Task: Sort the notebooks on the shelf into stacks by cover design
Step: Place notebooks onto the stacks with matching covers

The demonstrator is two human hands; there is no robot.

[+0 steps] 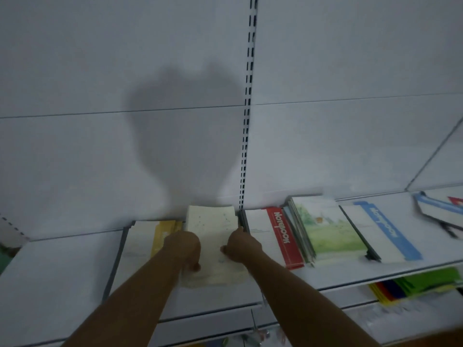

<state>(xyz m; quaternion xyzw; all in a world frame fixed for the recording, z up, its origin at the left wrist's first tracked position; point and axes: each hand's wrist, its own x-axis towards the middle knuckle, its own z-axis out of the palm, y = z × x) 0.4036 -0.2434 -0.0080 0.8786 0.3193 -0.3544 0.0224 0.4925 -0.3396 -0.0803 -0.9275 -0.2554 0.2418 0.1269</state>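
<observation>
The white shelf (75, 266) carries notebooks in a row along its back edge: a blue-striped stack (383, 231) toward the right end, then a green landscape stack (330, 229), a red-striped stack (275, 236) and a yellow-striped stack (150, 236). Mid-shelf lies a cream notebook stack (213, 226). The left hand (184, 249) and right hand (240, 245) clasp its sides, fingers curled. They appear to be squaring this stack; next comes picking another unsorted notebook.

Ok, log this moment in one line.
left hand + right hand: both on cream notebook stack | yellow-band left, red-band right | sorting unfinished
</observation>
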